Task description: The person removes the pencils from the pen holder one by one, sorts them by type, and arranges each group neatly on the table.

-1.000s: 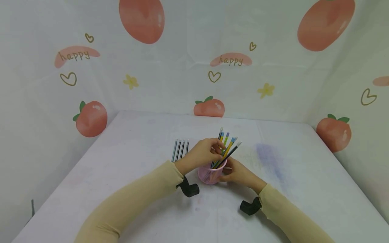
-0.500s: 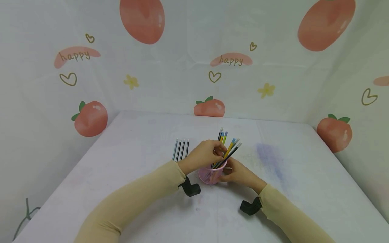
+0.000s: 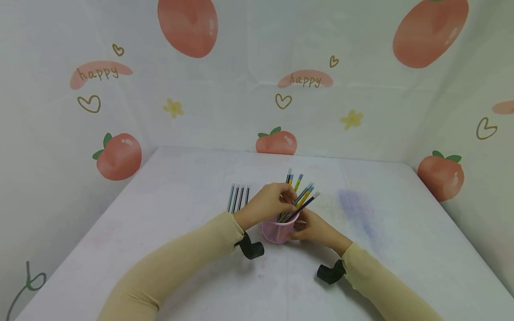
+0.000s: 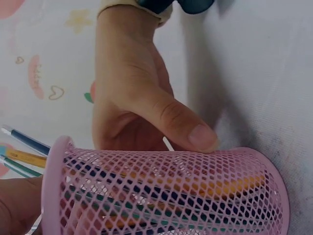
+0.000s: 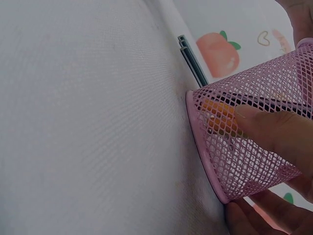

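A pink mesh pencil cup [image 3: 277, 232] stands upright on the table, several pencils leaning out of it with their end caps up. My right hand [image 3: 319, 231] holds the cup from the right. Its thumb [image 5: 269, 129] presses the mesh wall, with the fingers round the other side. My left hand [image 3: 267, 203] is over the cup's mouth, fingers curled at the pencils, pinching among them by a dark green pencil [image 3: 302, 195]. Its fingertips are partly hidden. Through the mesh, yellow, dark and green pencil shafts show in the left wrist view.
Several dark striped pencils [image 3: 241, 198] lie side by side on the white table [image 3: 192, 285], left of the cup and partly behind the left forearm. Black wrist mounts [image 3: 250, 249] hang below both cuffs. A white curtain with peach prints [image 3: 277, 143] rises behind.
The pencils in the cup have shifted: a dark green one now leans in front of the yellow one. The left hand has moved only slightly; the right hand keeps its hold on the cup.
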A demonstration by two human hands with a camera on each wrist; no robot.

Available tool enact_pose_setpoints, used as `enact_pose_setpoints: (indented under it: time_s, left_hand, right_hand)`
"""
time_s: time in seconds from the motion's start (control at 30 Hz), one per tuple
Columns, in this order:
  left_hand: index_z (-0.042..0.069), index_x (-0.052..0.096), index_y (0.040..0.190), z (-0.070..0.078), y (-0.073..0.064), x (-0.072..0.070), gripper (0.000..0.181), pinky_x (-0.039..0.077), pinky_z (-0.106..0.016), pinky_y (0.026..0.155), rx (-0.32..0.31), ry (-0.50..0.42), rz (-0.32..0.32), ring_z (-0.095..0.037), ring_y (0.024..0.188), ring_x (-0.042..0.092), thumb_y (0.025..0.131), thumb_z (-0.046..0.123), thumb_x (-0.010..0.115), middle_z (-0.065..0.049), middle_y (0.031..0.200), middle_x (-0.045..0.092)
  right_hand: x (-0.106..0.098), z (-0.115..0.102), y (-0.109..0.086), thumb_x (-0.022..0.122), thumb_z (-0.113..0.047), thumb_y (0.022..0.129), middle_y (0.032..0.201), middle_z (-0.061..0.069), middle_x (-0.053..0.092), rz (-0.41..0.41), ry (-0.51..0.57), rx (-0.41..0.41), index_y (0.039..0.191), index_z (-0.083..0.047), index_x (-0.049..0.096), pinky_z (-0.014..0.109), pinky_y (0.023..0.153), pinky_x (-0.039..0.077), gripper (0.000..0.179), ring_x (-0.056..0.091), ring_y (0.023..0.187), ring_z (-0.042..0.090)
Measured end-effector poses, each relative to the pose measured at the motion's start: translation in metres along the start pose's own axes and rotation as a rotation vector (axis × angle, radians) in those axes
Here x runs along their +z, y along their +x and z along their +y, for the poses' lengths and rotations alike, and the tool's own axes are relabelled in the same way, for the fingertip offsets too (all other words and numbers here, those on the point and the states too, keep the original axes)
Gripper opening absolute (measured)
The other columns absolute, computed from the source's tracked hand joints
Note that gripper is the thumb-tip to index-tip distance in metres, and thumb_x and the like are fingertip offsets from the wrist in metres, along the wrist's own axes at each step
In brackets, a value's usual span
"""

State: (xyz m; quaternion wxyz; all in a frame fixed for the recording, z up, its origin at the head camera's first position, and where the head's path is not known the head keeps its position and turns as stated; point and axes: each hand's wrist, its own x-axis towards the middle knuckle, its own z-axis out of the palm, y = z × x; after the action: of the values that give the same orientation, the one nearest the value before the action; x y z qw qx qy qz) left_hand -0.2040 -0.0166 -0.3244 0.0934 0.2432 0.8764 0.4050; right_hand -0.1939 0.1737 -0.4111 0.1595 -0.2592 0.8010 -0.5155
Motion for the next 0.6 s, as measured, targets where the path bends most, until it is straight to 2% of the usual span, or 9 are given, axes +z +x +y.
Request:
enact_pose_setpoints:
  time_s: [0.27, 0.43, 0.6]
  left_hand:
    - [0.013, 0.065, 0.095, -0.006, 0.001, -0.005, 0.019, 0.052, -0.022, 0.073, 0.011, -0.051, 0.051, -0.011, 0.08, 0.06, 0.082, 0.02, 0.078, 0.002, 0.088, 0.066]
    - [0.01, 0.066, 0.097, -0.007, 0.001, -0.014, 0.019, 0.054, -0.022, 0.072, 0.028, -0.114, 0.088, -0.012, 0.08, 0.064, 0.082, 0.015, 0.077, -0.002, 0.091, 0.067]
    - [0.009, 0.065, 0.1, -0.003, 0.0, -0.024, 0.018, 0.057, -0.025, 0.073, 0.006, -0.183, 0.11, -0.015, 0.083, 0.066, 0.084, 0.011, 0.075, -0.004, 0.095, 0.067]
  right_hand:
    - [0.001, -0.001, 0.001, 0.079, -0.008, 0.078, 0.143, 0.027, 0.044, 0.023, -0.011, 0.021, 0.145, 0.007, 0.03, 0.047, 0.104, 0.044, 0.084, 0.048, 0.127, 0.045]
    - [0.002, -0.003, 0.002, 0.08, -0.01, 0.078, 0.141, 0.026, 0.047, 0.023, -0.013, 0.063, 0.145, 0.006, 0.03, 0.049, 0.104, 0.044, 0.085, 0.049, 0.127, 0.043]
    - [0.001, -0.004, 0.001, 0.08, -0.011, 0.078, 0.139, 0.025, 0.049, 0.024, -0.01, 0.081, 0.144, 0.006, 0.032, 0.05, 0.105, 0.042, 0.084, 0.049, 0.128, 0.042]
